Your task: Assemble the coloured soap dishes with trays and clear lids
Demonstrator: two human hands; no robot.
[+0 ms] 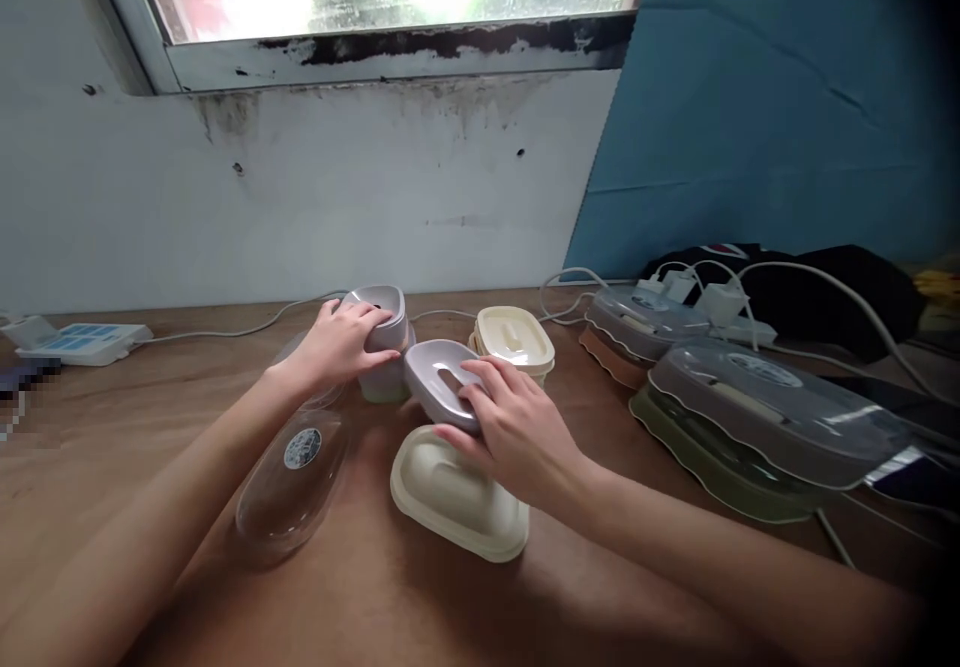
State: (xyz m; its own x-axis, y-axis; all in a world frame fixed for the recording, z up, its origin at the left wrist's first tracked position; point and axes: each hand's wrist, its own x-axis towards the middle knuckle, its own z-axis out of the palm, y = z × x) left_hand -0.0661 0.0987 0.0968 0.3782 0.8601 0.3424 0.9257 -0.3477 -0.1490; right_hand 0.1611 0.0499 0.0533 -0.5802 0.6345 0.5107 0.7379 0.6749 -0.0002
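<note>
Lilac oval plastic dish (431,372), pinched by right hand (517,427), tilts right of lilac plastic stack (397,335) (left hand (345,340) grips its rim), near wooden surface (585,597)'s back edge.

The left grip (346,340) is on the left stack (386,387); at its right, the right grip (514,422) has the held dish (430,372). Just before the right grip, the front dish (457,507) lies on the tabletop (585,607). Behind this grip stands the back stack (514,335). The lid (289,492) lies before the left grip; the power strip (94,344) is farther left. Well to the right of the right grip is the near box (765,417), and behind it the far box (649,319). Behind both grips is the wall (337,197).
</note>
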